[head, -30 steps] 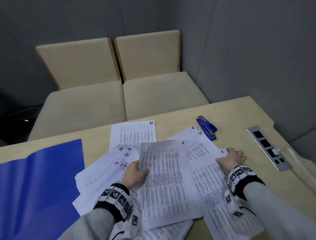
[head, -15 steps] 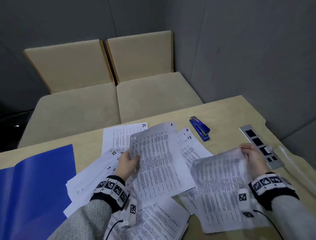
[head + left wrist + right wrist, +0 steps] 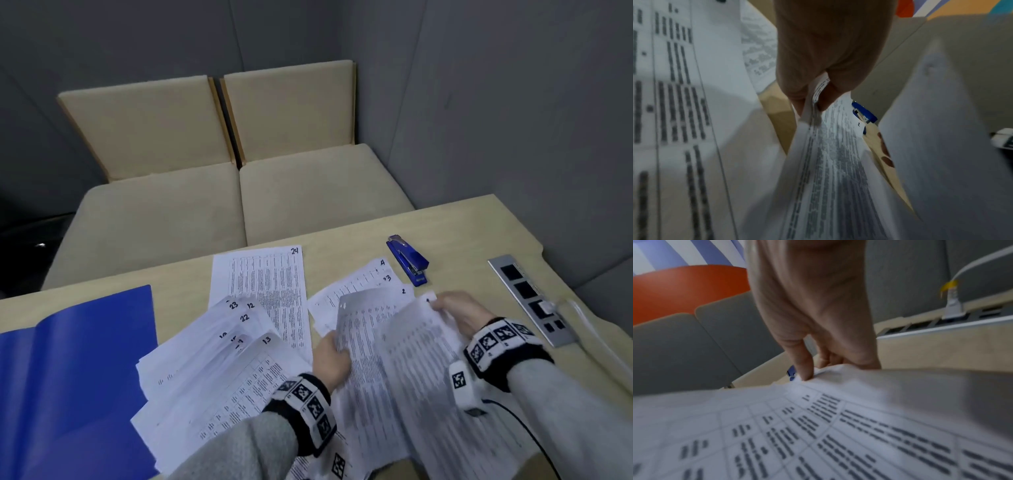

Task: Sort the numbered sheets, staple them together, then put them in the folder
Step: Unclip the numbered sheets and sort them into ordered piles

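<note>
1. The left hand (image 3: 330, 359) pinches the left edge of the sheet marked 2 (image 3: 363, 346) — the left wrist view shows the paper caught between thumb and fingers (image 3: 797, 95).
2. The right hand (image 3: 459, 313) grips the top corner of a second sheet (image 3: 421, 363), which lies over the right part of the sheet marked 2; its number is too blurred to read. In the right wrist view, a fingertip (image 3: 805, 369) presses on top of the corner and the others curl under it.
3. The rest of the numbered sheets are spread on the surface (image 3: 479, 233): a fanned pile (image 3: 219, 356) showing 23, 12, 22 and 13 to the left of the hands, a sheet marked 24 (image 3: 263, 284) behind it, and sheets marked 4 and 23 (image 3: 373, 274) under the held pair.
4. The blue stapler (image 3: 407, 260) lies just beyond those sheets, apart from both hands.
5. The blue folder (image 3: 68, 377) lies open at the left — the fanned pile overlaps its right edge.
6. A metal socket panel (image 3: 527, 301) is set into the surface at the right.
</note>
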